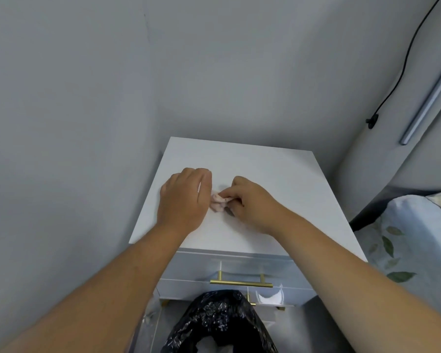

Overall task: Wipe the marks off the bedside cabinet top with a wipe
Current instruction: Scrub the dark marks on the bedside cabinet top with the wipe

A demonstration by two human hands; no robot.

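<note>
The white bedside cabinet top (265,179) fills the middle of the view. A small crumpled pale pink wipe (218,203) lies on it near its centre-left. My right hand (252,202) pinches the wipe between thumb and fingers. My left hand (186,197) rests palm down on the top, its fingertips over the wipe's left edge; whether it grips the wipe is hidden. A dark smudge (230,212) shows just under my right hand beside the wipe.
A bin lined with a black bag (219,319) stands in front of the cabinet, below its drawers with gold handles (241,282). Grey walls close in behind and to the left. A bed with leaf-print bedding (413,240) is on the right.
</note>
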